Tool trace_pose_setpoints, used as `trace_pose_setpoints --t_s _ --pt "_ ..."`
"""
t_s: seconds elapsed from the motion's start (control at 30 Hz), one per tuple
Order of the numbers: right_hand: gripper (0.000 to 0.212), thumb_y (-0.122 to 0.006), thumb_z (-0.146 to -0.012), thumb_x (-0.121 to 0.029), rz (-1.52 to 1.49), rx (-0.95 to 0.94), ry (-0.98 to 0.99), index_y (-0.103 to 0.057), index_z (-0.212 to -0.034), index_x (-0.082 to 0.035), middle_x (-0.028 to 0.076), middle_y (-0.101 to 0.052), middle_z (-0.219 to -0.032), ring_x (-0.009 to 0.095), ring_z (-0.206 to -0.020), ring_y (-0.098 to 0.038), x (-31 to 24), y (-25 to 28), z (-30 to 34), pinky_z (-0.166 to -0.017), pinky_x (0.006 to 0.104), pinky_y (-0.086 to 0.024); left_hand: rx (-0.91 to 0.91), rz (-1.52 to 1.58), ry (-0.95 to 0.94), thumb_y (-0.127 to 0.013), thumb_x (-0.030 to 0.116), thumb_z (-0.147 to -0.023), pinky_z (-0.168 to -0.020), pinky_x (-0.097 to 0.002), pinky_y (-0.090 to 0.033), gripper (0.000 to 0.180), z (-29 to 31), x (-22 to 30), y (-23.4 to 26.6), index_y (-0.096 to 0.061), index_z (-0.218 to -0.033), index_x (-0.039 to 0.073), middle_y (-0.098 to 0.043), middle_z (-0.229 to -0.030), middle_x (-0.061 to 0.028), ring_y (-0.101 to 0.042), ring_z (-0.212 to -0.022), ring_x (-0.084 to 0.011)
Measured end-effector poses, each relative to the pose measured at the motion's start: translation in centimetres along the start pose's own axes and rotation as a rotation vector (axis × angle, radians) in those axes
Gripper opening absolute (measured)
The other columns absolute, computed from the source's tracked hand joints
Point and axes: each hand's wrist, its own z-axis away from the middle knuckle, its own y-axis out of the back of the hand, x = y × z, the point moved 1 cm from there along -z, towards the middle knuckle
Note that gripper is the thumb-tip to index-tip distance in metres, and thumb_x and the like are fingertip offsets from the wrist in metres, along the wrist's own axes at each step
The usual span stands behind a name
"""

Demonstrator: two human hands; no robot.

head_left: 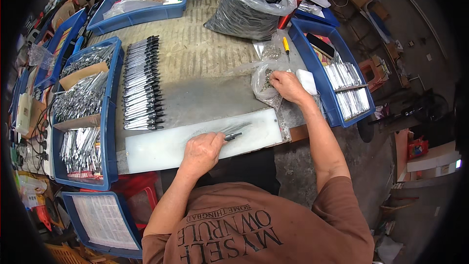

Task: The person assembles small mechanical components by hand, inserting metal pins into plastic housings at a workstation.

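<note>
My left hand (202, 150) is closed over the white board (151, 147) at the table's near edge. From its fingers pokes the black end of a slim rod (233, 137); the rest of the rod is hidden in the fist. My right hand (289, 86) reaches into an open clear plastic bag (270, 99) of small metal parts, its fingertips pinched among them. Whether they hold a part is too small to tell. Left of centre lies a neat row of silver rods with black ends (141, 83).
A blue tray (112, 117) full of loose silver rods stands at left. On the right, another blue tray (298, 32) bears a phone (321, 45) and bundled rods. A large plastic sack (249, 17) of black pieces stands behind, near a yellow-handled screwdriver (286, 45).
</note>
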Motion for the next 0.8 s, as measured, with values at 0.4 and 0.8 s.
trace_pose_setpoints --t_s 0.4,0.8 --pt "0.019 -0.054 -0.079 -0.016 -0.215 -0.003 -0.061 -0.06 -0.084 0.002 0.019 -0.061 -0.077 0.032 -0.075 -0.061 -1.8 2.1 0.9 -0.066 0.0384 -0.045 -0.007 -0.029 -0.012 -0.062 0.011 -0.074 -0.047 -0.0343 -0.045 0.013 -0.5 -0.3 0.0 -0.051 -0.077 0.006 -0.049 -0.059 -0.0067 -0.056 -0.054 -0.0226" --pt "0.017 -0.054 -0.077 -0.014 -0.111 -0.245 0.08 -0.06 -0.079 0.001 0.021 -0.06 -0.079 0.036 -0.08 -0.058 -5.4 -1.1 6.7 -0.073 0.0427 -0.044 0.008 0.016 0.005 -0.062 0.009 -0.073 -0.047 -0.0354 -0.042 0.011 -0.4 -0.3 -0.1 -0.052 -0.077 0.006 -0.05 -0.06 -0.0069 -0.054 -0.054 -0.0244"
